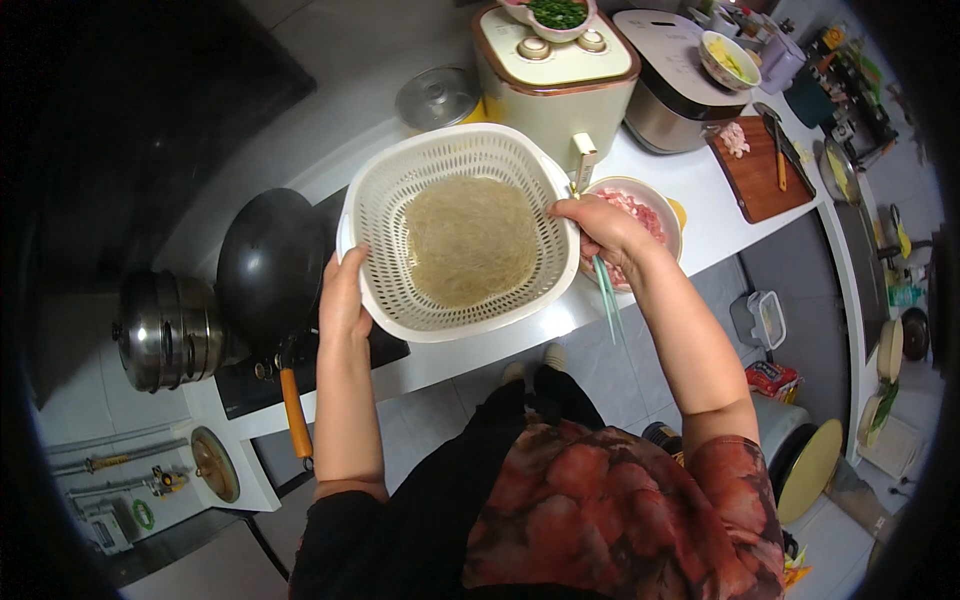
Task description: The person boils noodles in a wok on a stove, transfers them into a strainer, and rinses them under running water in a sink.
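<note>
Both hands hold up a white plastic colander basket (pixel 382 300) by its opposite sides. Thin, translucent brownish noodles (pixel 474 241) lie in its bottom. My left hand (pixel 345 292) grips the basket's left side, the thumb near the rim. Closed on the right rim, my right hand (pixel 604 229) also has pale green chopsticks (pixel 606 300) sticking out below it. Under that hand, partly hidden, a bowl (pixel 674 225) of cut raw meat (pixel 645 214) stands on the white counter (pixel 720 240).
A dark wok (pixel 266 262) with a wooden handle sits left, beside a steel steamer pot (pixel 169 330). Behind stand a cream air fryer (pixel 559 105) and a rice cooker (pixel 660 82), both with bowls on top. A cutting board (pixel 757 180) with a knife lies at right.
</note>
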The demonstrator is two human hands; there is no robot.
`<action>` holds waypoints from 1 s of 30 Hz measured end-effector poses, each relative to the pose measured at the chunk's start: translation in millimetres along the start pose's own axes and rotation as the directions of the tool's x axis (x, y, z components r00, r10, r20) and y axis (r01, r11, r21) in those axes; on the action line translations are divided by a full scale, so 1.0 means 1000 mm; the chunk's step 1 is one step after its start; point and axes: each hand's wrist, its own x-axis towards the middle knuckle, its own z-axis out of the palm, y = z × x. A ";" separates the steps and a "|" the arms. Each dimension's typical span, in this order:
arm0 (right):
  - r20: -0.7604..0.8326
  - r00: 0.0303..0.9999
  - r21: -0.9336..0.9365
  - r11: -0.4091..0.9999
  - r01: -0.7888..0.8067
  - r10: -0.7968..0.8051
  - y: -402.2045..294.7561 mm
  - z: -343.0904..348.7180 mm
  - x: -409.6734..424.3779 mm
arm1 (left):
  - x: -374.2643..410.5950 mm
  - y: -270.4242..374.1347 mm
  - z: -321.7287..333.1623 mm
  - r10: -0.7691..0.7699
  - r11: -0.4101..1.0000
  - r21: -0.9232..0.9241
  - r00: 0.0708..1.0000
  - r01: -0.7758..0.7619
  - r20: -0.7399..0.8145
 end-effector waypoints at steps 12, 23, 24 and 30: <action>-0.153 0.968 0.019 0.979 0.203 -0.198 -0.005 -0.137 -0.139 | -0.065 0.026 0.144 0.045 0.993 0.085 0.937 -0.079 0.346; -0.415 0.897 0.001 0.985 0.170 -0.154 0.050 -0.402 -0.300 | -0.121 -0.091 0.431 -0.070 0.993 0.115 0.866 0.014 0.495; -0.448 0.884 0.024 0.987 0.162 -0.134 0.056 -0.426 -0.315 | -0.123 -0.107 0.461 -0.085 0.994 0.103 0.849 0.036 0.522; -0.617 0.783 0.143 0.967 0.211 -0.080 0.114 -0.573 -0.383 | -0.149 -0.177 0.646 -0.172 0.980 0.193 0.709 0.052 0.684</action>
